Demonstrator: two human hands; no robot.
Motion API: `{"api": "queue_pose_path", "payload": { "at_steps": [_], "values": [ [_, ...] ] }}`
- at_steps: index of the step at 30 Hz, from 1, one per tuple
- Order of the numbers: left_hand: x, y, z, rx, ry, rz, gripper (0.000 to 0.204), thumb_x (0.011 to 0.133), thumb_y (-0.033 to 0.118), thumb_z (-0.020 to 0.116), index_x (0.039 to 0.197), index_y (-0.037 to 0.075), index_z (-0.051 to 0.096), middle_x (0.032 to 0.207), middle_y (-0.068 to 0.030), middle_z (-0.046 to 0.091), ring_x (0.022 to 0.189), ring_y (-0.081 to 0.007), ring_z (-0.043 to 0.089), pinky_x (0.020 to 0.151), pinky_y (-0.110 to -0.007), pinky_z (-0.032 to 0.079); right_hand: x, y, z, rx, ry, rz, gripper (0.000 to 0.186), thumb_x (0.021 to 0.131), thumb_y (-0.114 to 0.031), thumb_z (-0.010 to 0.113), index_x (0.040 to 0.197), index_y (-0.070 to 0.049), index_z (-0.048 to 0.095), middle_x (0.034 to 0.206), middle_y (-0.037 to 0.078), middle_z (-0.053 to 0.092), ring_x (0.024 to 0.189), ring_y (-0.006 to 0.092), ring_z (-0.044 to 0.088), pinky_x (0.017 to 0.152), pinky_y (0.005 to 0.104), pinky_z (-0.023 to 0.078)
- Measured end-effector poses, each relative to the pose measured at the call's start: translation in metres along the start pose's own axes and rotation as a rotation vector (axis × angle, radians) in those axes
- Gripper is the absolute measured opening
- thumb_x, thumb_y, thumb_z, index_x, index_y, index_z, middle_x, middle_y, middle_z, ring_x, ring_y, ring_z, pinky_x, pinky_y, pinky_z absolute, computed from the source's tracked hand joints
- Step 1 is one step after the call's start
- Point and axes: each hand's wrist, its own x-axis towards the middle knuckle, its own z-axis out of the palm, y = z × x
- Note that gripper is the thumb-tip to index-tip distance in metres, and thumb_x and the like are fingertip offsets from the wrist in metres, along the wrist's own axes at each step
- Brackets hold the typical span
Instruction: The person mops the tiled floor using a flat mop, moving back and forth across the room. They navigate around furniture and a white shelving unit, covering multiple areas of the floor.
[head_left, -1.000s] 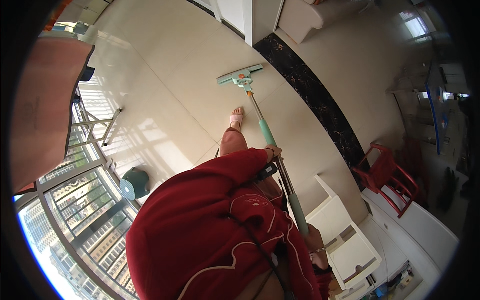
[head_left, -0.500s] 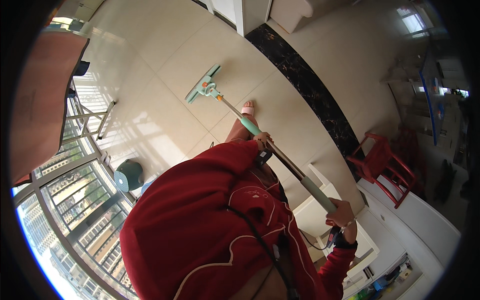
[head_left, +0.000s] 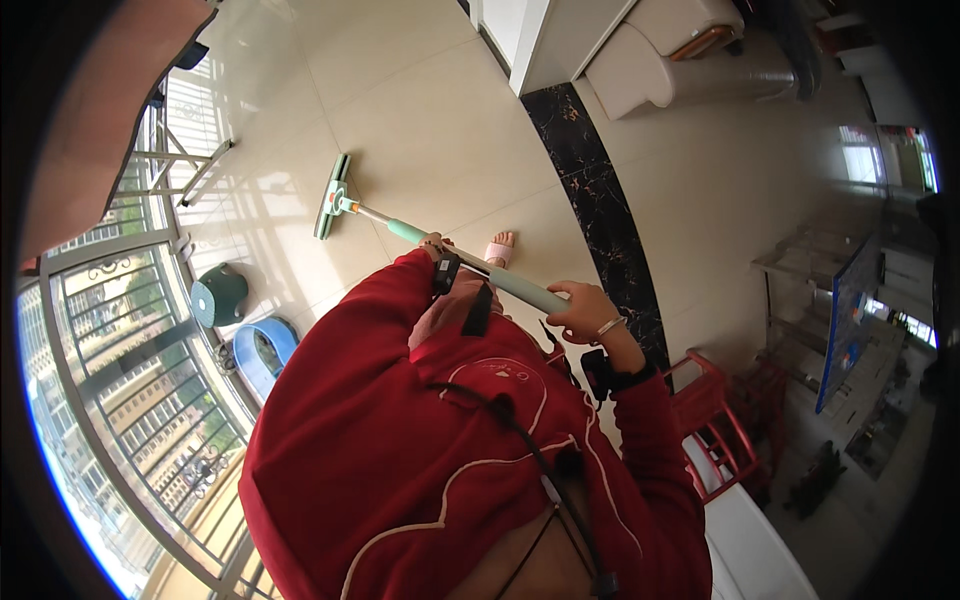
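A long-handled squeegee [head_left: 400,230] slants across in front of me, with mint-green grips and a metal pole. Its flat mint head [head_left: 337,197] is at the pale tiled floor, far left of my feet; whether it touches is hard to tell. My left hand [head_left: 436,246] is closed round the pole below the upper grip, partly hidden by my red sleeve and a black wrist device. Around the end of the lower grip, my right hand [head_left: 588,312] is wrapped. One foot in a pink slipper [head_left: 499,249] shows just beyond the pole.
A black marble strip [head_left: 600,190] crosses the floor to the right. Red chairs [head_left: 715,425] stand at the right. At left are a dark green stool [head_left: 219,295], a blue basin-like object [head_left: 266,355], a folding metal frame [head_left: 205,172] and barred windows [head_left: 130,340]. A white door frame [head_left: 560,45] stands ahead.
The squeegee head has swung left and nearer, turning more upright in view. Both hands have moved left, and my right hand has come up closer to the left. The view has shifted too.
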Motion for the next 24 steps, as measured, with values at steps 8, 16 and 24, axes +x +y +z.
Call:
{"api": "queue_pose_path", "payload": {
  "at_steps": [8, 16, 24],
  "values": [
    [0.091, 0.0, 0.046, -0.11, -0.223, -0.07, 0.009, 0.082, 0.011, 0.038, 0.087, 0.004, 0.042, 0.072, -0.0118, 0.051, 0.062, -0.0255, 0.051, 0.054, -0.042, 0.047, 0.027, 0.041, -0.063, 0.269, -0.051, -0.001, 0.046, 0.064, -0.027, 0.061, 0.1, 0.001, 0.056, 0.078, 0.016, 0.061, 0.068, 0.0219, 0.061, 0.063, 0.0288, 0.047],
    [0.008, -0.032, 0.11, 0.179, -0.167, 0.2, 0.029, 0.083, 0.025, 0.035, 0.096, 0.001, 0.044, 0.085, -0.0164, 0.052, 0.076, -0.0316, 0.054, 0.066, -0.044, 0.048, 0.056, 0.06, -0.148, 0.223, -0.322, -0.048, 0.048, 0.066, -0.026, 0.06, 0.102, 0.004, 0.052, 0.072, 0.014, 0.06, 0.057, 0.0166, 0.058, 0.055, 0.0259, 0.046],
    [-0.06, -0.196, 0.238, 0.225, -0.376, 0.194, 0.031, 0.083, 0.031, 0.037, 0.093, 0.005, 0.05, 0.089, -0.0149, 0.056, 0.08, -0.032, 0.056, 0.07, -0.043, 0.048, 0.006, 0.19, -0.289, 0.296, -0.343, 0.113, 0.039, 0.069, -0.008, 0.056, 0.107, -0.006, 0.051, 0.07, 0.005, 0.052, 0.058, 0.0123, 0.051, 0.047, 0.0253, 0.045]
  ]
}}
